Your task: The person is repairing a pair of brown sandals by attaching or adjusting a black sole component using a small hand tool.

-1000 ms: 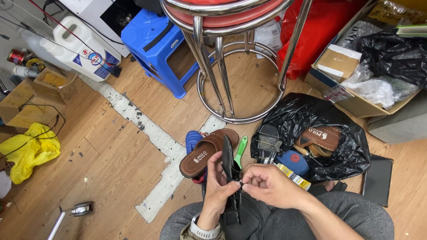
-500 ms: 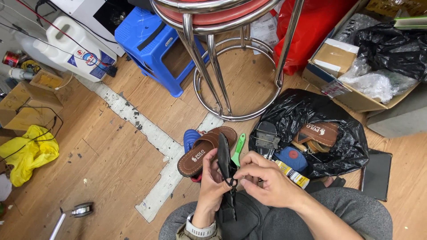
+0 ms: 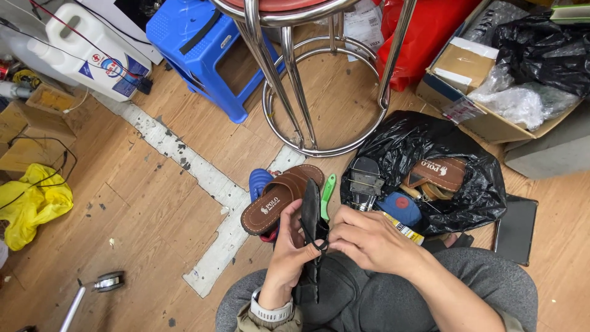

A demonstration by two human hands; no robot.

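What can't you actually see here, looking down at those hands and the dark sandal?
Head view only:
- Sandal: its lower end hidden between left hand and right hand; seen edge-on.
- Fingertips of both hands: curled round the strap, grip unclear.
- Stool: seat cut off by top edge.
- Black bag: contents partly covered by its folds.

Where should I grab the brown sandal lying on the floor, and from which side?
Take the brown sandal by its wide strap, coming down from above. It lies sole-down, tilted across a blue shoe, so the strap arches up clear of the footbed and leaves room for fingers beneath. The left hand is nearest.
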